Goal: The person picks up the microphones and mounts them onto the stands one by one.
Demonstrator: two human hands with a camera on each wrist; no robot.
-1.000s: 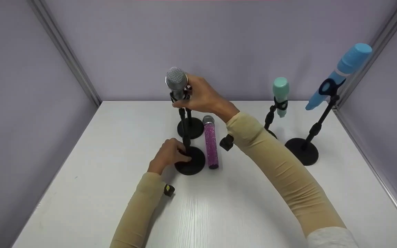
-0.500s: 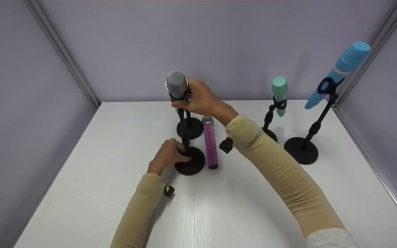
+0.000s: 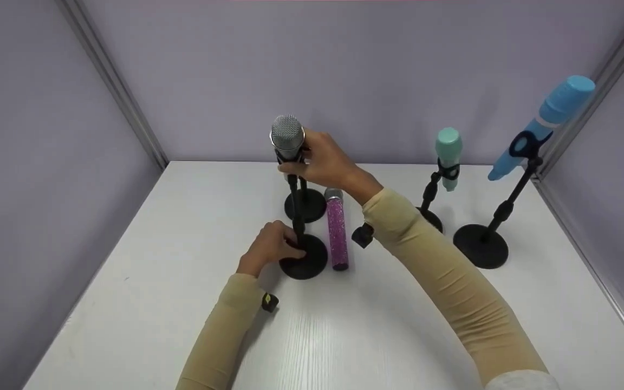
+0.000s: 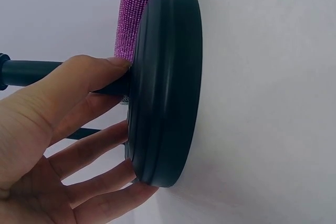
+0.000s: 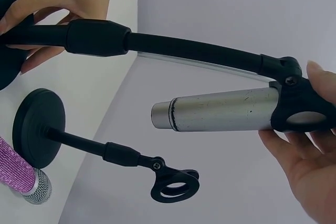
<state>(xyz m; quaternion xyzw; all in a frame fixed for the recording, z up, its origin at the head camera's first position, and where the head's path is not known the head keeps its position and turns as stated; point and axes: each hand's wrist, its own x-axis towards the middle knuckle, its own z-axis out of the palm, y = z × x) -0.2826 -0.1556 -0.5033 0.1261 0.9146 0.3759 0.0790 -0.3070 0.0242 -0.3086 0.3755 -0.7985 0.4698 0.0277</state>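
Note:
In the head view, a silver microphone [image 3: 287, 135] sits in the clip of a black desk stand [image 3: 304, 260]. My right hand [image 3: 327, 162] grips the microphone where the clip goes round it. The right wrist view shows my thumb against the clip [image 5: 302, 109] and fingers under the microphone's silver body [image 5: 226, 111]. Low on the stand, my left hand [image 3: 270, 246] holds its foot, with the thumb beside the pole and fingertips on the round base [image 4: 168, 87]. A glittery purple microphone [image 3: 337, 233] lies on the table just right of that base.
Behind the held stand is a second black stand [image 3: 312, 206], its clip [image 5: 176, 184] without a microphone. To the right, a mint microphone [image 3: 449, 149] and a blue microphone [image 3: 556, 111] are each in a stand. Grey walls enclose the white table [image 3: 155, 244].
The silver microphone and my right hand have come down slightly relative to the stand's base. My left hand stays on the base. The head view has shifted a little.

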